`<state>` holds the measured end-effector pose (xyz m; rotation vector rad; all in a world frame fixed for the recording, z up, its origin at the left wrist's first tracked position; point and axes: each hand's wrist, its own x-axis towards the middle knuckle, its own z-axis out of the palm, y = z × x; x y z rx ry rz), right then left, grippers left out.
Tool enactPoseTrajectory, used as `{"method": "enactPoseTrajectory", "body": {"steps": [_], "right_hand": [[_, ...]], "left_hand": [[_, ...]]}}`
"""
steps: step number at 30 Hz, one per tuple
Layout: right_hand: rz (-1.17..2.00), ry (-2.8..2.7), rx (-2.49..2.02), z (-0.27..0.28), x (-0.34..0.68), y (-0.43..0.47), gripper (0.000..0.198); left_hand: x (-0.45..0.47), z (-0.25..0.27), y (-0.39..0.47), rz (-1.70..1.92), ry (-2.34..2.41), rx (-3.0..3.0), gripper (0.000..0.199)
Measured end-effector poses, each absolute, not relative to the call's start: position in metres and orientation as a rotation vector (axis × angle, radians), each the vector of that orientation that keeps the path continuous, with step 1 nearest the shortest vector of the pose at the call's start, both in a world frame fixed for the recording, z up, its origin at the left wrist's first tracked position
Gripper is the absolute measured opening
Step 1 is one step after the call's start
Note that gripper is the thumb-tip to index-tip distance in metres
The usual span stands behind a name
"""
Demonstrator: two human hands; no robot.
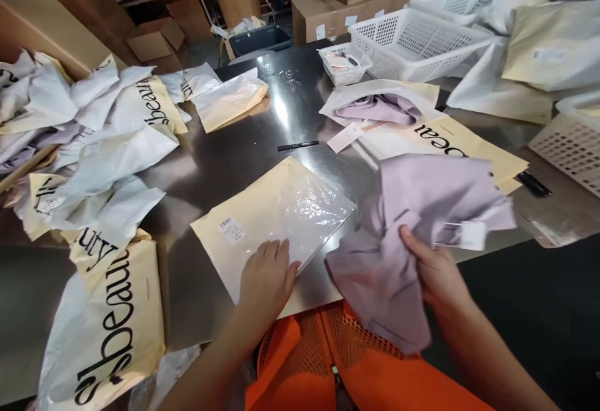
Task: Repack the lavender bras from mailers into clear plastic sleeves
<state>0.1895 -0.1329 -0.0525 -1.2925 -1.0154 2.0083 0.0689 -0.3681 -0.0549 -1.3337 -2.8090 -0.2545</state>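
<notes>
My right hand (438,264) grips a folded lilac garment (398,211), thumb on top, and holds it up at the right front of the table. A white tag (462,235) shows on the cloth beside my thumb. My left hand (268,277) lies flat, palm down, on a cream-and-clear plastic mailer bag (276,211) with a barcode label (231,230). Behind the garment, a printed mailer bag (440,139) lies on the table. Further back, lilac cloth (379,110) shows inside the mouth of another bag.
Crumpled printed mailers (117,130) pile up on the left. A black marker (298,145) lies on the steel table (210,167). White plastic baskets (412,42) and a small basket (345,64) stand at the back right, with cardboard boxes (314,17) behind.
</notes>
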Motion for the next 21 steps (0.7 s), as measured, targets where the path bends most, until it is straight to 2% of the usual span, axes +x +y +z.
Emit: {"method": "enactPoseTrajectory", "body": {"steps": [3,8,14,18,21], "right_hand": [[1.970,-1.080,-1.408,-0.035,0.214,-0.117,0.071],[2.025,-1.181,-1.513,-0.029,0.225,-0.117,0.067],[1.969,-1.593,-1.633,-0.029,0.233,-0.126,0.049],[1.826,-1.932,-1.639,-0.021,0.238,-0.127,0.043],[1.722,-2.099,-1.645,-0.020,0.238,-0.124,0.039]], "left_hand": [[0.080,-0.082,-0.379,0.215,-2.878,-1.358,0.049],[0.087,-0.101,-0.374,0.565,-2.798,-1.540,0.039],[0.079,-0.098,-0.366,0.563,-2.813,-1.651,0.040],[0.079,-0.088,-0.358,0.547,-2.868,-1.730,0.050],[0.080,-0.079,-0.352,0.552,-2.923,-1.742,0.044]]}}
